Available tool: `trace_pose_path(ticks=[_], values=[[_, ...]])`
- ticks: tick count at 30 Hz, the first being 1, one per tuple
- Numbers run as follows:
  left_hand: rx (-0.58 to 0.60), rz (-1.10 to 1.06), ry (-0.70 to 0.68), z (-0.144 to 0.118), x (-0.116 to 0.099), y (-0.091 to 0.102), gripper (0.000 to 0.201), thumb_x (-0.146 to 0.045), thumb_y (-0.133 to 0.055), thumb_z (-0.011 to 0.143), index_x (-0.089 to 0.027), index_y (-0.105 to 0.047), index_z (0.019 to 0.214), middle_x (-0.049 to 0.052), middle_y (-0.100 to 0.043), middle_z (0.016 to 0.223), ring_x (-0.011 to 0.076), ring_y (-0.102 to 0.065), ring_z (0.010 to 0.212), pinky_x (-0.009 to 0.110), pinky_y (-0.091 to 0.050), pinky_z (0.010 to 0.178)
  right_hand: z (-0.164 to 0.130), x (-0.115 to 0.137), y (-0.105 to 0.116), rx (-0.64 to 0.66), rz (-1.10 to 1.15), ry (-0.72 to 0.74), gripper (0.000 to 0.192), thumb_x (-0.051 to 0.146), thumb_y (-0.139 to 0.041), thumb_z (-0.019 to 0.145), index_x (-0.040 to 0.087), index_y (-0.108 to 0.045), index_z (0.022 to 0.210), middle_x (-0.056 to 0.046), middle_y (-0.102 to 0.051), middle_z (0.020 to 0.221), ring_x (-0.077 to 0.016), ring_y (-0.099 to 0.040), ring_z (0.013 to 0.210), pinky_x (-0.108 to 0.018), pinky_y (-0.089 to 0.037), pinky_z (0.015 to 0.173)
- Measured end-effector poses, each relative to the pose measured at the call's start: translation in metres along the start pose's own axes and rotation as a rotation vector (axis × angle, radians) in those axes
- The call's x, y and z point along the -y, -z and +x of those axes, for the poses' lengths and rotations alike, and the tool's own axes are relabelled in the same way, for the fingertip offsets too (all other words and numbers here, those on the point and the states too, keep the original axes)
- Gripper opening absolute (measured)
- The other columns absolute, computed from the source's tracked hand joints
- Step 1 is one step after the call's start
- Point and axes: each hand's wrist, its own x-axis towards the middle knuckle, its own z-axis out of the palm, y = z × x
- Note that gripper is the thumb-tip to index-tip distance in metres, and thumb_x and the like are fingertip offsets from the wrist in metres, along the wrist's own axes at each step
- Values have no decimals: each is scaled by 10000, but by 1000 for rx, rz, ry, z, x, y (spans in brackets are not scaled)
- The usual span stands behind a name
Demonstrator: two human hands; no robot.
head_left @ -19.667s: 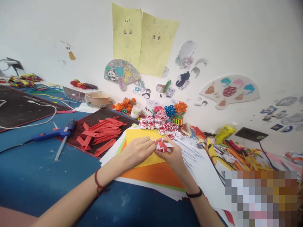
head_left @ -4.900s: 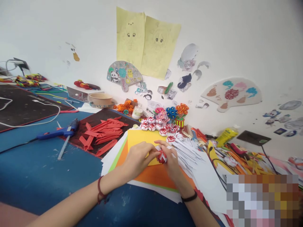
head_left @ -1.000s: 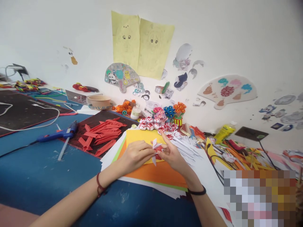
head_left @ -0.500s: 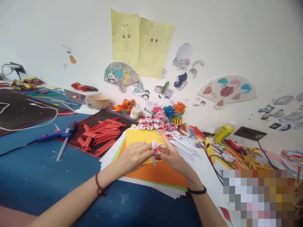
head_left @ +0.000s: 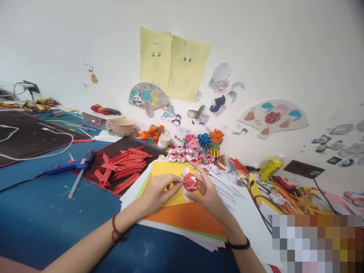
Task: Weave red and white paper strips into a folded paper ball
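Note:
Both hands meet over a stack of coloured paper sheets (head_left: pixel 187 218) on the blue table. My right hand (head_left: pixel 209 193) cups a small red and white folded paper ball (head_left: pixel 190 181), with white strip ends sticking out of it. The fingertips of my left hand (head_left: pixel 159 191) pinch the ball's left side. Just beyond the hands lies a row of finished red and white paper balls (head_left: pixel 182 154). A pile of white paper strips (head_left: pixel 227 184) spreads to the right of my right hand.
Red paper strips (head_left: pixel 122 167) lie on a dark mat to the left. A blue glue gun (head_left: pixel 68 166) with its cord rests further left. Small paper flower pots (head_left: pixel 212 142), a glue bottle (head_left: pixel 163 140), a bowl (head_left: pixel 122 126) and a yellow bottle (head_left: pixel 270 167) stand along the wall.
The right index finger, pointing up before, has curled down around the ball. The ball now looks rounder, its red side turned towards me. The view has tilted slightly.

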Motion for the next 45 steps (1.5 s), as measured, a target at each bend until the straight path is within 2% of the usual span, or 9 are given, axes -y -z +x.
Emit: trace_pose_path(ticks=[5, 8, 11, 16, 23, 29, 34, 40, 45], values=[[60, 90, -34, -5, 7, -3, 139, -240, -507, 985, -172, -627, 961, 13, -708, 795, 114, -635, 665, 207, -461, 628, 2, -9, 6, -41, -298, 96, 664, 360, -783, 782, 301, -518, 1388, -81, -597, 1342, -272, -584, 1210, -439, -448, 1053], [153, 127, -53, -4, 13, -1, 135, -263, -516, 986, -180, -621, 1005, 38, -711, 885, 153, -656, 790, 246, -477, 711, 4, -15, 12, -57, -552, 181, 604, 368, -779, 787, 310, -568, 1349, -78, -633, 1295, -293, -590, 1180, -463, -453, 1028], [258, 126, -29, -3, 19, -1, 165, -314, -535, 984, -183, -613, 1048, 50, -712, 953, 167, -668, 836, 263, -488, 749, 6, -21, 16, -26, -669, 215, 599, 389, -778, 788, 305, -575, 1346, -82, -665, 1232, -297, -614, 1124, -465, -479, 974], [261, 73, 15, -2, 19, -3, 177, -307, -506, 1000, -179, -629, 1002, 39, -720, 904, 151, -671, 790, 238, -475, 724, 5, -27, 16, -8, -728, 234, 515, 433, -757, 802, 273, -627, 1275, -93, -709, 1092, -285, -666, 965, -431, -533, 835], [261, -14, 93, 3, 14, 0, 144, -286, -550, 979, -176, -640, 952, 25, -720, 889, 136, -650, 774, 219, -456, 723, 4, -30, 6, -81, -781, 369, 391, 375, -696, 869, 221, -636, 1223, -108, -709, 1092, -273, -670, 988, -400, -536, 834], [273, -106, 225, 3, 16, -1, 126, -287, -609, 946, -184, -672, 909, -6, -724, 852, 114, -633, 734, 201, -427, 685, 5, -27, 11, -35, -818, 312, 474, 412, -730, 835, 211, -616, 1249, -106, -700, 1095, -264, -673, 962, -390, -543, 802], [247, -140, 277, 5, 17, 0, 138, -312, -649, 918, -181, -693, 912, -4, -732, 844, 114, -628, 713, 204, -423, 661, 4, -18, 14, -6, -794, 294, 415, 306, -746, 828, 215, -633, 1217, -71, -705, 1037, -229, -668, 911, -347, -530, 785], [232, -178, 212, 4, 16, 1, 159, -314, -650, 918, -187, -650, 1013, 14, -718, 942, 128, -634, 784, 214, -453, 693, 2, -12, 13, -41, -780, 330, 365, 207, -715, 821, 216, -648, 1180, -55, -702, 1007, -207, -654, 867, -330, -517, 771], [249, -125, 134, 1, 16, -1, 449, -366, -665, 906, -231, -517, 1308, 31, -682, 1047, 146, -615, 852, 244, -472, 760, 2, -15, 12, -65, -810, 355, 403, 294, -709, 858, 227, -609, 1242, -77, -693, 1084, -241, -641, 947, -373, -516, 821]])
